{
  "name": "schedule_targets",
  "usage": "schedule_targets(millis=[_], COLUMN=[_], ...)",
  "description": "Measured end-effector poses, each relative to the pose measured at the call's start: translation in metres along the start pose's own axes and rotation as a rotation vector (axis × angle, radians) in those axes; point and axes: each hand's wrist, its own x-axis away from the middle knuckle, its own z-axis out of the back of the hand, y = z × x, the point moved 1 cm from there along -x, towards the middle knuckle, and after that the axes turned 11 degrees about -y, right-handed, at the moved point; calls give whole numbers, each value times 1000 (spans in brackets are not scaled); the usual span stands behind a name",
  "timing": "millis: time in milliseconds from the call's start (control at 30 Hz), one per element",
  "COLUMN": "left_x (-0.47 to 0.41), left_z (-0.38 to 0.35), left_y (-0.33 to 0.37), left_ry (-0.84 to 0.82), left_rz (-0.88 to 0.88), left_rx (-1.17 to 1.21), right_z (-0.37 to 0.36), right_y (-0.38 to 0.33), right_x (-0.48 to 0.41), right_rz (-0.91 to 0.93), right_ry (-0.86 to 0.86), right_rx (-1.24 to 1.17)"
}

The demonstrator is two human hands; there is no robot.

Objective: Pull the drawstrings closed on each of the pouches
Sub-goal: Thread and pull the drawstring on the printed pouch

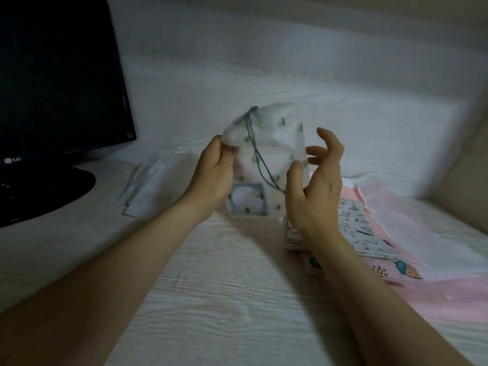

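A white pouch with small green prints [274, 143] is held up over the middle of the desk, blurred by motion. A green drawstring [257, 157] hangs loose down its front. My left hand [211, 173] pinches the pouch's upper left edge. At the pouch's right side is my right hand [317, 186], fingers spread and loosely curled, thumb against the lower right edge; whether it grips is unclear. A pile of other pouches [369, 233], pink and patterned, lies on the desk to the right.
A dark monitor [58, 83] on a black round stand [39, 194] fills the left. Flat clear plastic bags [155, 186] lie beside the stand. The pale wood-grain desk [211, 299] runs to a wall behind; a beige surface rises at far right.
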Motion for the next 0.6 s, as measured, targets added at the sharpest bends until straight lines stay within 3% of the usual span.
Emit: schedule_targets(millis=[67,167,467,600], left_x=[0,0,-1,1], left_z=[2,8,33,38], left_y=[3,5,-2,-7], left_ry=[39,148,378,383], left_rz=[34,45,197,217], left_rx=[51,-58,-704,-820], right_z=[-1,-6,-28,-33], right_y=[2,4,-2,1], right_x=[1,4,16,19], right_rz=[4,44,-11,2], right_ry=[-60,-170,-465,-603], right_rx=[-50,-37,-87,-16])
